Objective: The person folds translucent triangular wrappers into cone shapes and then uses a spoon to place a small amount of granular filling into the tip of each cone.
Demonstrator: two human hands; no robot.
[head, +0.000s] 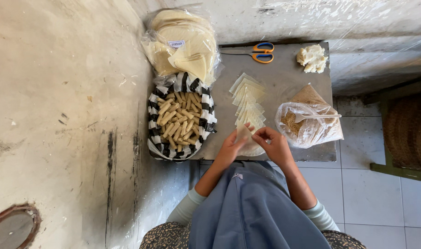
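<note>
A striped black-and-white basket [203, 121] filled with small rolled pastries [179, 122] is noted to the left of the hands, just beside them. Beyond it, a plastic bag of stacked round pastry sheets [185, 44] is seen. The left hand [229, 150] is observed pinching a thin pastry wrapper [243, 134] between its fingertips. A fanned row of cut wrappers [248, 102] is laid directly ahead of both hands on the grey table [284, 76], its near end touching the held piece. The right hand [276, 145] is closed on the same wrapper at its right edge. Further ahead, orange-and-blue scissors [260, 52] are placed near the table's far edge. To the right of the hands, a clear bag of crumbly filling [307, 124] with a white spoon [317, 116] in it is recorded, and a lump of white dough-like paste [312, 58] beyond it.
</note>
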